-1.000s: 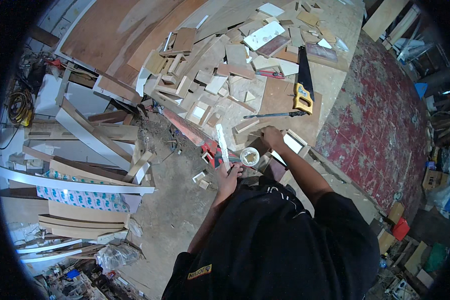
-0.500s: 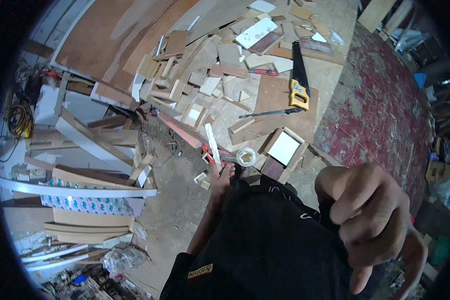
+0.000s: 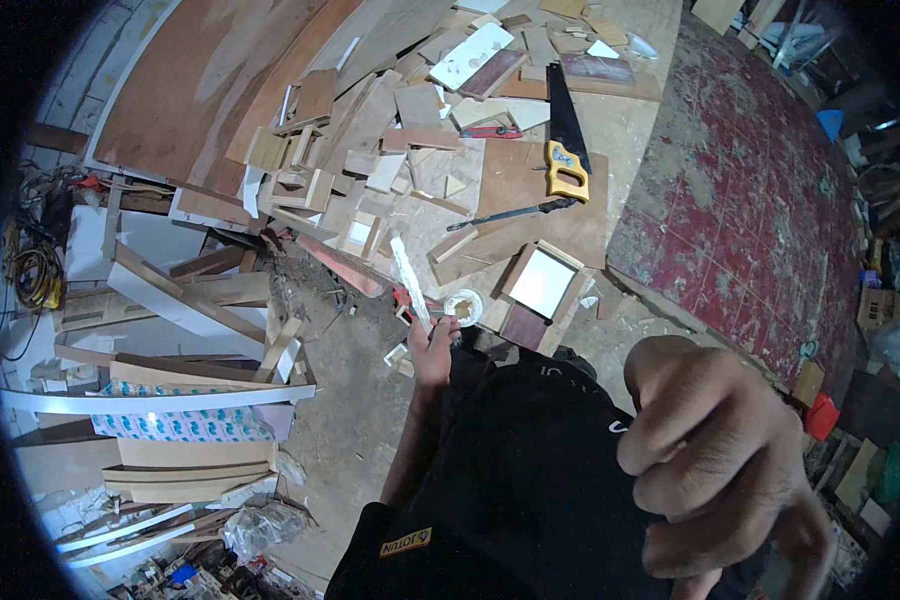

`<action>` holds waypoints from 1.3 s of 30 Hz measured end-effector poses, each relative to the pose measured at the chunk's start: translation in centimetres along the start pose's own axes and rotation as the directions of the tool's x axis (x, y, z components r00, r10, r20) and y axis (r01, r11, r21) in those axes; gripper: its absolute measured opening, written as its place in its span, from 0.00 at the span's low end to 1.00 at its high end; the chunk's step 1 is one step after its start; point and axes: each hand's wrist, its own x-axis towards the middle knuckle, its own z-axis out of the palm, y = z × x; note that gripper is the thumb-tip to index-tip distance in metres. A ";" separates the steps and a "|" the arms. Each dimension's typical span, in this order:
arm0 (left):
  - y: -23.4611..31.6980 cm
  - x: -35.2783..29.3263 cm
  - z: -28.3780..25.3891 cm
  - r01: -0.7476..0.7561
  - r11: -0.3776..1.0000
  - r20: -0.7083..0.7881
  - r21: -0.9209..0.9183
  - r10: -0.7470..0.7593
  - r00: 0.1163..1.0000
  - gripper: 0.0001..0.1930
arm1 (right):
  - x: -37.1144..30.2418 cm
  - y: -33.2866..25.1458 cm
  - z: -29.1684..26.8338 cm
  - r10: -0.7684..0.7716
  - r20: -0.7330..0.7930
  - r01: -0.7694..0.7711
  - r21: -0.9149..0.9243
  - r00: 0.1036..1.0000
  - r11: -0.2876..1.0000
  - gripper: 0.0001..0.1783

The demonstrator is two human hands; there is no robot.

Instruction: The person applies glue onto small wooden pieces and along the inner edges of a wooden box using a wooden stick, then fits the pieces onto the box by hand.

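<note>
The left hand is extended forward over the floor, with its fingers curled around the lower end of a narrow white strip. The strip's long axis runs up and away from the hand, tilting slightly to the person's left, and its far end points toward the heap of wood offcuts. Just to the right of the gripped end stands a small round container, near the knuckles but apparently not touching them. Beyond it lies a shallow wooden frame with a white panel.

The right hand is raised close to the camera, well apart from the strip. Its fingers are bent loosely inward; whether anything lies inside them cannot be determined. The left hand is therefore the nearer one to the strip and the container.

Farther out, a handsaw with a yellow handle rests on a plywood sheet, and a dark-handled tool lies across the same sheet
</note>
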 end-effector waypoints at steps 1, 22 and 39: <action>-0.3 0.1 -0.3 0.016 1.000 0.011 -0.008 -0.016 1.000 0.08 | 0.0 0.2 -0.3 0.026 0.064 -0.028 0.023 0.998 0.999 0.27; 4.6 6.5 -10.8 0.186 0.960 0.094 0.210 -0.210 0.973 0.08 | -31.7 33.6 -8.8 0.915 -0.369 -0.296 -0.903 0.165 -0.311 0.22; 5.1 8.8 -12.6 0.147 0.961 0.257 0.233 -0.206 0.944 0.09 | -30.9 25.1 -3.9 0.813 -0.550 -0.958 -0.284 0.192 0.034 0.15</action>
